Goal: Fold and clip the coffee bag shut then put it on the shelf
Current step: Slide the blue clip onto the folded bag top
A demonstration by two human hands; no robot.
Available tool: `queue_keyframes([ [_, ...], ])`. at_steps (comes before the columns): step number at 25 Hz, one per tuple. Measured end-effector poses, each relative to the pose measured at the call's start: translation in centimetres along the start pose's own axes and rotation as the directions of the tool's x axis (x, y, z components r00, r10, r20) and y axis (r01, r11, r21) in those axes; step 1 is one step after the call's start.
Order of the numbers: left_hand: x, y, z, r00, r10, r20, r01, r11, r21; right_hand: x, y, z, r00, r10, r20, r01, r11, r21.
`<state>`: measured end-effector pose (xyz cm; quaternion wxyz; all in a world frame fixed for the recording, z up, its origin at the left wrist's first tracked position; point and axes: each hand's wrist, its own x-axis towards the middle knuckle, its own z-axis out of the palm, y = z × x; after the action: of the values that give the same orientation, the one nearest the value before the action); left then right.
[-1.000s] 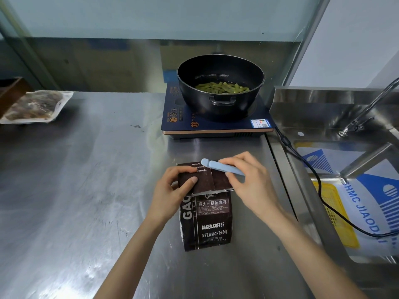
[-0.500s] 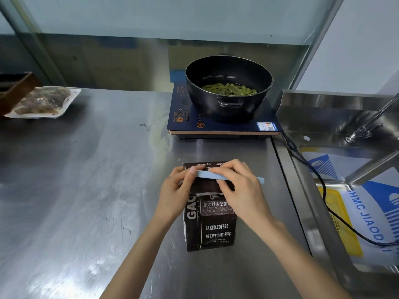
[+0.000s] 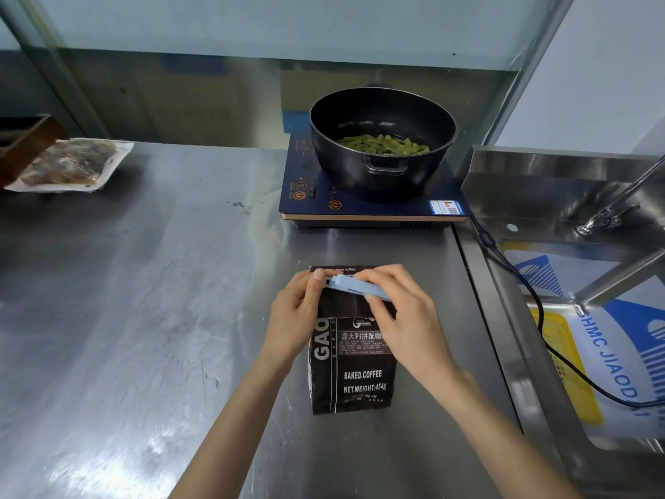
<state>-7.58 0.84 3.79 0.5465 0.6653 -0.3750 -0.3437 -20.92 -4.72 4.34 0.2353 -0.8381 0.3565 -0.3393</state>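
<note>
On a steel desk (image 3: 144, 318), a coffee bag (image 3: 354, 372) is laid flat, top folded. A blue clip (image 3: 356, 287) is pinched across the fold by both hands' fingers (image 3: 318, 279); even pressure along its length seems advisable.

Kitchen: steel counter (image 3: 144, 318), cooker (image 3: 370, 207), sink (image 3: 539, 196)
</note>
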Motion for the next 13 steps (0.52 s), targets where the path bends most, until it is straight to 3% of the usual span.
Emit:
queue_keyframes([
  [2, 0.0, 0.1, -0.3, 1.0, -0.017, -0.019, 0.017, 1.0, 0.005, 0.3, -0.5, -0.5, 1.0, 0.016, 0.008, -0.016, 0.998, 0.063],
  [13, 0.3, -0.5, -0.5, 1.0, -0.016, 0.011, 0.016, 1.0, 0.006, -1.2, 2.7, -2.2, 0.988, 0.113, 0.104, -0.11, 0.993, -0.035],
])
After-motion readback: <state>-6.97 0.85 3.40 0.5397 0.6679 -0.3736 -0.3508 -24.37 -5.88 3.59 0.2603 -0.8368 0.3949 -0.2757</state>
